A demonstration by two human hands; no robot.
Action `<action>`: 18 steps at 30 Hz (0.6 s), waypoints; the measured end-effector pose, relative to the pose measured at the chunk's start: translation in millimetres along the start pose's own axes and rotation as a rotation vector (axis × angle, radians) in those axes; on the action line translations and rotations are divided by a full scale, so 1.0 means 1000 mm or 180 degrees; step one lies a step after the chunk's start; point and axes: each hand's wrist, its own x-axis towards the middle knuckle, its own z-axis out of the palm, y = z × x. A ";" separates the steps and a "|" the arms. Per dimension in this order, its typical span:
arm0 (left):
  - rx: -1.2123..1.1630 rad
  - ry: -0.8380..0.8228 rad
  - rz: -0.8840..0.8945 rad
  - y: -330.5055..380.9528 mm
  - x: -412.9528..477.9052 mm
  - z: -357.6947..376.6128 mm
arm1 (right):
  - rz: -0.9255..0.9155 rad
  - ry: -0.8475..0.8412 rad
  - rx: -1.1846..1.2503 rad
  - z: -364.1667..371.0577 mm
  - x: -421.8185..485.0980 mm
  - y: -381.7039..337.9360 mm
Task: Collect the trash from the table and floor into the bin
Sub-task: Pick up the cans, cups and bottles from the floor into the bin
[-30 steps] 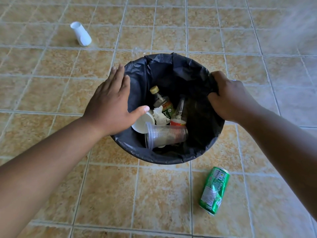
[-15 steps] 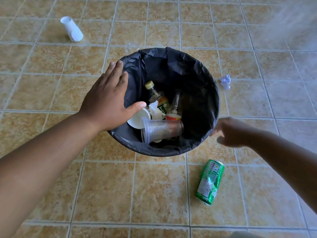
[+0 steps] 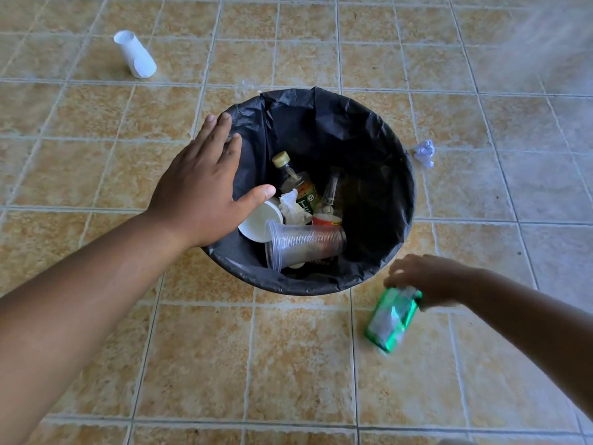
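Right hand (image 3: 426,279) is off the bin (image 3: 378,130) rim now, closing on the blurred can (image 3: 390,319) on the floor beside it. Left hand (image 3: 205,191) is lying flat, fingers spread, on the rim. Can likely going in next; cup (image 3: 134,54) and paper (image 3: 424,152) are waiting on the floor.

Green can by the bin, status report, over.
Left hand flat on bin rim, open. Right hand closing on green can, blurred, grip unconfirmed. White cup, crumpled paper still on floor. Path clear.
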 end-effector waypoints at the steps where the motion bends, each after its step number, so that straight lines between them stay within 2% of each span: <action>1: -0.0004 -0.0003 -0.0006 0.000 0.000 0.000 | 0.0185 0.0146 0.0347 -0.007 -0.002 0.014; 4: -0.0025 -0.0012 -0.0010 0.002 0.000 0.000 | 0.1072 0.0985 0.1327 -0.025 -0.009 0.059; 7: -0.0052 -0.0017 -0.0012 0.002 0.000 0.000 | 0.2075 0.2361 0.2555 -0.048 -0.017 0.083; 8: -0.0051 -0.0026 -0.0015 0.001 -0.001 0.000 | 0.2130 0.2859 0.3232 -0.058 -0.018 0.085; 9: -0.0049 -0.0029 -0.0016 0.001 0.000 0.001 | 0.1941 0.3330 0.3942 -0.071 -0.021 0.082; 11: -0.0045 -0.0032 -0.0007 0.001 0.000 0.001 | 0.1117 0.4076 0.4700 -0.101 -0.030 0.066; 13: -0.0051 -0.0043 -0.0005 0.001 0.000 0.001 | 0.0180 0.4407 0.4554 -0.134 -0.042 0.037; 15: -0.0113 -0.0058 -0.0018 0.001 0.000 0.001 | -0.0523 0.4357 0.3879 -0.160 -0.048 0.008; 16: -0.0168 -0.0059 -0.0029 0.000 0.000 0.001 | -0.0572 0.4249 0.3362 -0.169 -0.048 -0.005; 18: -0.0282 -0.0038 -0.0045 0.000 0.000 0.001 | -0.0315 0.3978 0.2088 -0.177 -0.043 -0.023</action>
